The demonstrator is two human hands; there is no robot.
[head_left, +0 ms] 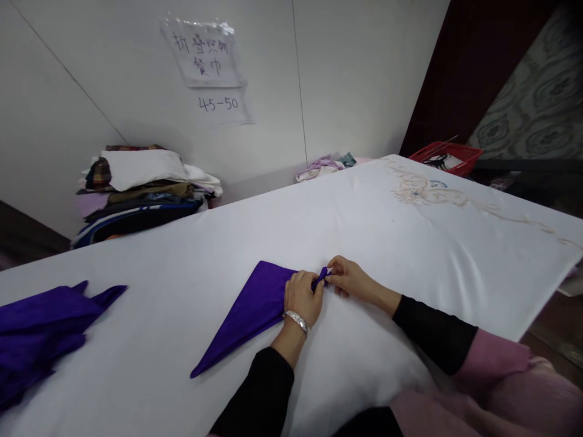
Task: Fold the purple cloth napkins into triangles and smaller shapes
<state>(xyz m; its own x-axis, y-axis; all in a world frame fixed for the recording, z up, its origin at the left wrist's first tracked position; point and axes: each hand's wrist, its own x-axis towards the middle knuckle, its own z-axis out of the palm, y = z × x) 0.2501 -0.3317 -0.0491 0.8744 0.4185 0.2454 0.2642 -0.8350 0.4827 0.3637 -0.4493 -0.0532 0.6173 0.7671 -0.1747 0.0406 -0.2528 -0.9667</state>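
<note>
A purple cloth napkin [255, 306] lies on the white tablecloth, folded to a broad triangular shape with one point towards the near left. Its right part is gathered into a narrow twist. My left hand [304, 296], with a silver bracelet at the wrist, is closed over the gathered part and presses it to the table. Just to the right, my right hand [350, 278] pinches the small twisted end between thumb and fingertips. The cloth under my left palm is hidden.
More purple cloth [40, 328] lies crumpled at the left. Behind the table stands a stack of folded clothes [146, 188]; a smaller cloth heap [323, 168] and a red basket [464, 156] are farther right. Handwritten paper [207, 57] hangs on the wall. The tablecloth [410, 243] has embroidery.
</note>
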